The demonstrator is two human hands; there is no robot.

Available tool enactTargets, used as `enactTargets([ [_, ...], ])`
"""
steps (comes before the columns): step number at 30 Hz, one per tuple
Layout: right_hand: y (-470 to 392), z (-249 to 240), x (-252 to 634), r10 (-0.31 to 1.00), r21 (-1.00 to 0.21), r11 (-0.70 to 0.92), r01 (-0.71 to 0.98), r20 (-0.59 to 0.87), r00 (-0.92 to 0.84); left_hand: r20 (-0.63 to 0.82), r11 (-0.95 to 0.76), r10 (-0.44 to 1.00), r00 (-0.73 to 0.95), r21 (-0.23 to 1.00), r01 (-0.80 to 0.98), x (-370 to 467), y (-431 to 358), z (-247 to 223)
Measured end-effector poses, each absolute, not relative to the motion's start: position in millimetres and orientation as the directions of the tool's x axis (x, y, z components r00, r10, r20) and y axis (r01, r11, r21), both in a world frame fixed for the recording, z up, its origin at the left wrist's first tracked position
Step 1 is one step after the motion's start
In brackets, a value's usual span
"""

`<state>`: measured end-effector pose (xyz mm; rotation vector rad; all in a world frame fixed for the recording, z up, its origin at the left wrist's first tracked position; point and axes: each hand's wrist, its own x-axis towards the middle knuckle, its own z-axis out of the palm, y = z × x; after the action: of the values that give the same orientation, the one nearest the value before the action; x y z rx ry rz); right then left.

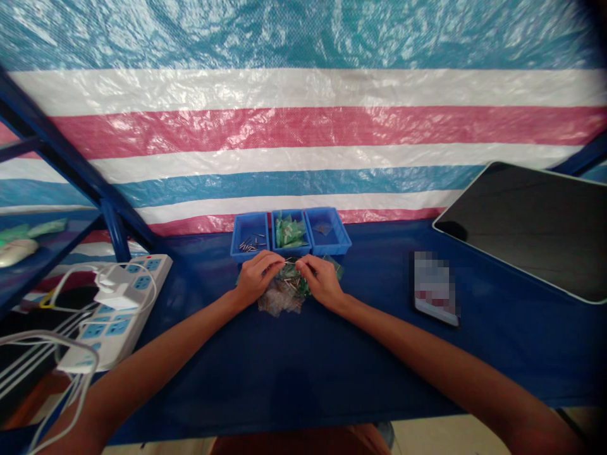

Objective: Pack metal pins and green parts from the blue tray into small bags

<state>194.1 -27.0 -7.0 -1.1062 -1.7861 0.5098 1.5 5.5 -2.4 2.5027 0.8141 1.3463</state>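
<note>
My left hand (257, 275) is closed in a pinch on a thin metal pin (288, 260) that pokes out from its fingertips. Opposite it, my right hand (324, 280) also pinches, its fingertips near the pin's other end; whatever they hold is too small to make out. Beneath both hands lies a heap of small metal pins (293, 282) mixed with green packets. Crumpled clear plastic bags (279, 302) spread in front of the heap. Just behind are three blue bins: the left bin (248, 257) contains metal pins, the middle bin (291, 250) green packets, the right bin (331, 249) a small clear bag.
A phone (434, 291) lies right of my hands on the blue table (284, 373). Farther right stands a dark screen (531, 227). At left is a white power strip (128, 303) with plugs and cables, beside a blue metal frame (114, 227). Striped sheeting (303, 129) hangs behind.
</note>
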Motion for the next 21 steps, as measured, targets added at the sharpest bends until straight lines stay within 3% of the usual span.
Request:
enactTargets([
  [21, -27.4, -7.8, 193.9, 0.818, -0.659, 0.565, 0.497, 0.528, -0.230, 0.672, -0.819, 0.571, 0.471, 0.422, 0.389, -0.4, 4.3, -3.2],
])
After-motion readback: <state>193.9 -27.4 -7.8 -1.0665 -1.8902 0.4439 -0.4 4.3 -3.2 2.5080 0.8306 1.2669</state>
